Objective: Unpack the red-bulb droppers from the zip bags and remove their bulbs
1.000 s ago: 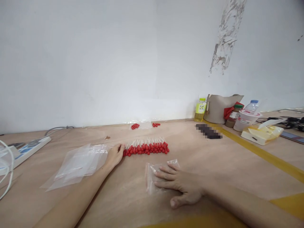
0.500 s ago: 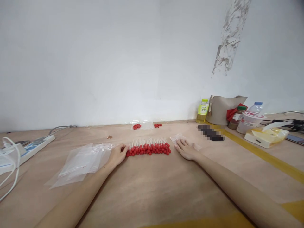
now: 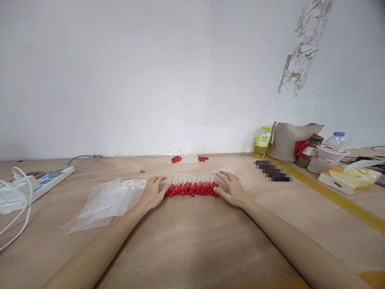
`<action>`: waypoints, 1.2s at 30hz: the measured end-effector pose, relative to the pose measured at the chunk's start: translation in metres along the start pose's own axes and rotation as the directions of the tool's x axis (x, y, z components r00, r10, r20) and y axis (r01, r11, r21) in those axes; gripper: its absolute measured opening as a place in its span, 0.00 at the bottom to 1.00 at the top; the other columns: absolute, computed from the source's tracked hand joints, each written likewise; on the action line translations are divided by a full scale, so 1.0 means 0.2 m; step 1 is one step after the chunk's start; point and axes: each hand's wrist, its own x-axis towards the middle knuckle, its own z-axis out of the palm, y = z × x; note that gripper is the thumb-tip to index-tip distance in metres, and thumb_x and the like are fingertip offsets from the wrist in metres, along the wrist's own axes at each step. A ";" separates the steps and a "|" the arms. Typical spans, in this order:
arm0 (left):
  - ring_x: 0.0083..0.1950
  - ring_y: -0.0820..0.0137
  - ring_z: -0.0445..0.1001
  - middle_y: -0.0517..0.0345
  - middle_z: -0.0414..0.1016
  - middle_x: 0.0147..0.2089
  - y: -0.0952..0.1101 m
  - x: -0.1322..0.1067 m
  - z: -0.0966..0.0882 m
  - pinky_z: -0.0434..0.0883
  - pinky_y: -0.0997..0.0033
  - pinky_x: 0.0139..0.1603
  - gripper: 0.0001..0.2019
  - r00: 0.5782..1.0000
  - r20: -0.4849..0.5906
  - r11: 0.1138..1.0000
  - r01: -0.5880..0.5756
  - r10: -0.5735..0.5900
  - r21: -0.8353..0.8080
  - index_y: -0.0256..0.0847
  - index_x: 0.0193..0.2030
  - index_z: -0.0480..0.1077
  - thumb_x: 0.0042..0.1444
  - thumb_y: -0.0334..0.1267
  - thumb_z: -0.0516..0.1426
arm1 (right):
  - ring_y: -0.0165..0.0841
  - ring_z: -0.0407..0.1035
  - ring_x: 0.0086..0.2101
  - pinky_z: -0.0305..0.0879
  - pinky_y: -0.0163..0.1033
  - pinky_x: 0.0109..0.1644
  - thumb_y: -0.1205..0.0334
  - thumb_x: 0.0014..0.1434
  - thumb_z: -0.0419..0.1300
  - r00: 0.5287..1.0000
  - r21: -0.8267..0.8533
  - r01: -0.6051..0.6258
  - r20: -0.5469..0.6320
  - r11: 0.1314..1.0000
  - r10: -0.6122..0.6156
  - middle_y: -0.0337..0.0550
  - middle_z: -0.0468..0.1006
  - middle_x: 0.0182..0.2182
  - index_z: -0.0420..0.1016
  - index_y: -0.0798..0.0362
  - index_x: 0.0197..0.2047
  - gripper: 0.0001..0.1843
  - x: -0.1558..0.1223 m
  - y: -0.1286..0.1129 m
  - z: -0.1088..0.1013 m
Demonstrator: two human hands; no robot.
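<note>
A row of thin pale sticks with red rounded tips [image 3: 192, 188] lies in the middle of the table, the red ends toward me. At its left end, my left hand [image 3: 155, 192] rests with the thumb against the outermost pieces and the fingers apart. My right hand [image 3: 232, 188] is at the other end, its fingers spread and the thumb touching the red tips. Under and behind the right hand lies a clear plastic bag [image 3: 230, 171], partly hidden. Several flat clear bags [image 3: 104, 204] overlap to the left of my left hand.
Two small groups of red pieces [image 3: 176, 159] lie on clear plastic near the wall. A power strip [image 3: 49, 184] with white cables is at the left. To the right stand a yellow-capped bottle [image 3: 261, 142], a grey bag [image 3: 291, 140], a plastic cup [image 3: 326, 158] and a tissue pack [image 3: 349, 176].
My right hand has moved left off the clear bag to the right end of the row. My left hand's fingers have opened out at the left end. The camera view has shifted slightly.
</note>
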 end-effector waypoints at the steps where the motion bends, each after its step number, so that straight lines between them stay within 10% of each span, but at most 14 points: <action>1: 0.56 0.60 0.60 0.51 0.65 0.53 0.03 -0.01 0.00 0.55 0.61 0.55 0.23 0.998 0.004 0.997 -0.069 0.069 0.029 0.44 0.51 0.65 0.52 0.54 0.48 | 0.43 0.51 0.56 0.45 0.52 0.58 0.40 0.52 0.51 0.998 0.004 0.045 0.052 0.999 -0.045 0.50 0.57 0.57 0.55 0.49 0.59 0.36 0.00 -0.03 0.00; 5: 0.63 0.47 0.47 0.49 0.51 0.63 0.12 -0.02 0.06 0.46 0.45 0.57 0.42 0.983 0.104 0.974 -0.169 0.154 0.153 0.51 0.59 0.56 0.36 0.64 0.56 | 0.48 0.42 0.59 0.43 0.58 0.58 0.32 0.41 0.55 0.974 0.029 0.064 0.214 0.998 -0.068 0.49 0.50 0.61 0.46 0.44 0.63 0.49 0.03 -0.16 0.03; 10: 0.61 0.49 0.52 0.46 0.55 0.62 0.19 0.00 0.17 0.52 0.50 0.56 0.45 0.992 0.112 0.988 -0.074 0.059 0.136 0.47 0.60 0.55 0.36 0.67 0.54 | 0.46 0.49 0.57 0.51 0.55 0.55 0.35 0.47 0.53 0.981 0.043 0.049 0.187 0.998 -0.056 0.52 0.57 0.57 0.52 0.46 0.61 0.42 0.08 -0.17 0.09; 29: 0.53 0.57 0.63 0.50 0.68 0.50 0.20 -0.03 0.13 0.54 0.59 0.56 0.33 0.987 -0.052 0.986 -0.151 0.155 0.073 0.43 0.50 0.66 0.39 0.61 0.57 | 0.40 0.61 0.47 0.57 0.50 0.52 0.51 0.54 0.55 0.968 0.069 0.233 -0.112 0.970 -0.225 0.51 0.67 0.46 0.67 0.51 0.49 0.21 0.03 -0.14 0.09; 36: 0.43 0.64 0.68 0.55 0.71 0.39 0.18 -0.06 0.05 0.64 0.66 0.45 0.16 0.993 -0.044 0.991 -0.117 0.114 -0.065 0.41 0.40 0.69 0.51 0.49 0.53 | 0.35 0.64 0.43 0.62 0.43 0.47 0.56 0.54 0.55 0.922 0.278 0.348 0.073 0.896 -0.381 0.47 0.70 0.43 0.72 0.51 0.41 0.13 -0.10 -0.27 -0.01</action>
